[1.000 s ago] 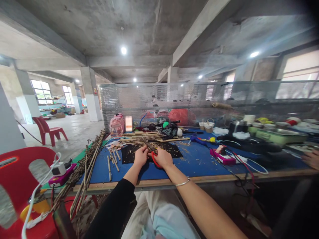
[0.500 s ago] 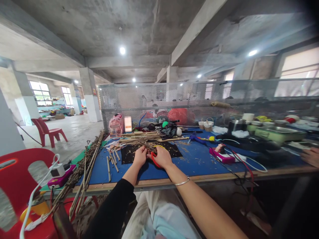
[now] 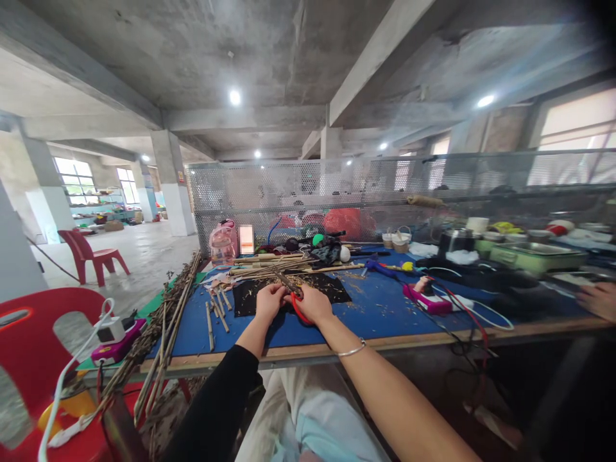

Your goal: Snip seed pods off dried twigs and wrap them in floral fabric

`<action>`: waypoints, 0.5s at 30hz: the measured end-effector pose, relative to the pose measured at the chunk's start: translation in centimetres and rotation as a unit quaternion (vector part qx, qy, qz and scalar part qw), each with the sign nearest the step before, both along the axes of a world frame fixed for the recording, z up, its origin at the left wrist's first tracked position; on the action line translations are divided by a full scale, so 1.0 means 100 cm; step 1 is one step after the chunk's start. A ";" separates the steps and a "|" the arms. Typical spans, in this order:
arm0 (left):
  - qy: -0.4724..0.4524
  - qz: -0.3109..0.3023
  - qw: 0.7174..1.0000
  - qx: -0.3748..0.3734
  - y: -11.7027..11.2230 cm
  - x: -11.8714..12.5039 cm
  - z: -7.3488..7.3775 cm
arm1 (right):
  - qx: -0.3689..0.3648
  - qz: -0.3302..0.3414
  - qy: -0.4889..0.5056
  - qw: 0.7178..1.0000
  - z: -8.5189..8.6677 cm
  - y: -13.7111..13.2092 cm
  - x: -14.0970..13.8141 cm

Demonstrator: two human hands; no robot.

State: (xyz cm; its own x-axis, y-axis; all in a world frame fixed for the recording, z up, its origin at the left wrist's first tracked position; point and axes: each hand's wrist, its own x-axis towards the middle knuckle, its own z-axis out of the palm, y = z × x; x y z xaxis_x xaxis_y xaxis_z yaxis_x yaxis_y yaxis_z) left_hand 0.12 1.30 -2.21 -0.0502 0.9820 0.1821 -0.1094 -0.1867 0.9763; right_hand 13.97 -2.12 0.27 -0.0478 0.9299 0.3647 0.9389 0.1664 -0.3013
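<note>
My right hand (image 3: 315,304) is closed round red-handled scissors (image 3: 302,313), whose dark blades point up and left over the black cloth (image 3: 245,301). Close beside the blades, my left hand (image 3: 270,300) is pinched shut; what sits between its fingertips is too small to make out. Pale shavings lie scattered on the cloth. Several short cut sticks (image 3: 210,326) rest on the blue table mat (image 3: 192,333) to the left of my left hand. Beyond both hands, longer sticks (image 3: 269,262) lie in a loose pile.
Long dry stalks (image 3: 178,298) run along the table's left edge. A pink bottle (image 3: 224,244) and a lit phone (image 3: 246,239) stand at the back. To the right are a glue gun (image 3: 380,268), a purple power strip (image 3: 426,299) with cables, and another person's hand (image 3: 599,300).
The scissor blades show more plainly, pointing up and left, and my right hand has turned slightly. My left hand has shifted a little left. The view has moved slightly.
</note>
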 end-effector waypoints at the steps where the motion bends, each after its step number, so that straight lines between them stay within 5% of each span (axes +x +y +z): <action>1: 0.003 0.006 1.000 0.000 0.000 0.000 0.000 | -0.005 -0.002 -0.001 1.000 0.000 0.000 0.000; 15: 0.014 -0.020 1.000 0.012 0.003 0.000 -0.001 | 0.041 0.008 0.016 0.999 -0.003 0.002 0.000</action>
State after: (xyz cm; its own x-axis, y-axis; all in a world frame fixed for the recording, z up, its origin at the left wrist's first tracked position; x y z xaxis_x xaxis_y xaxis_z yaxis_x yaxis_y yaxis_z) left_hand 0.13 1.59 -2.31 -0.0049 0.9784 0.2066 -0.0910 -0.2062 0.9743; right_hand 13.94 -1.93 -0.08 -0.0502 0.8959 0.4415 0.9259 0.2075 -0.3156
